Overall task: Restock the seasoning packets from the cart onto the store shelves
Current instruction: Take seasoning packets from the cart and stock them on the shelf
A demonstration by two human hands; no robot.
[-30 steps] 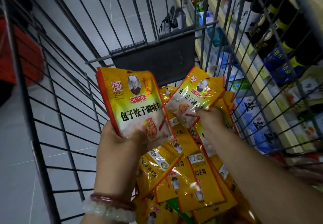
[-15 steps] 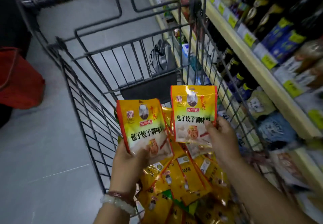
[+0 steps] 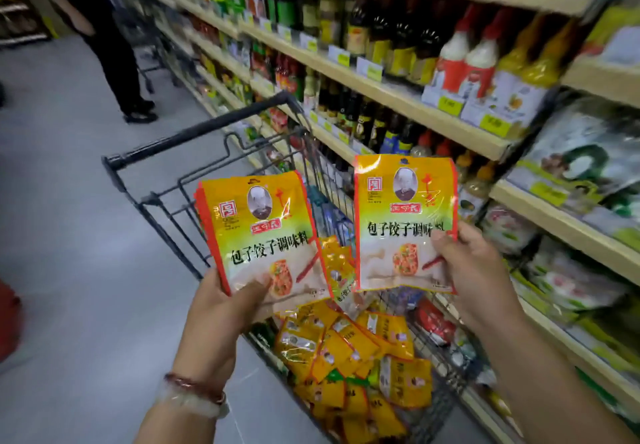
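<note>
My left hand (image 3: 221, 315) grips a small stack of yellow-orange seasoning packets (image 3: 263, 232) by the lower edge, held upright above the cart. My right hand (image 3: 474, 270) pinches another such packet (image 3: 403, 222) at its right side, thumb on the front. Both are lifted over the wire cart (image 3: 162, 208), where several more yellow packets (image 3: 349, 357) lie in a loose pile. The store shelves (image 3: 398, 97) run along the right.
The shelves hold dark sauce bottles (image 3: 377, 38), red-capped bottles (image 3: 464, 59) and bagged goods (image 3: 585, 152) lower right. A person in dark trousers (image 3: 117, 59) stands up the aisle beside another cart. Grey floor lies to the left; something red (image 3: 8, 319) is at the left edge.
Both hands have risen out of the cart with their packets, and the view has lifted from the basket up to the shelves. The right-hand packet now stands upright.
</note>
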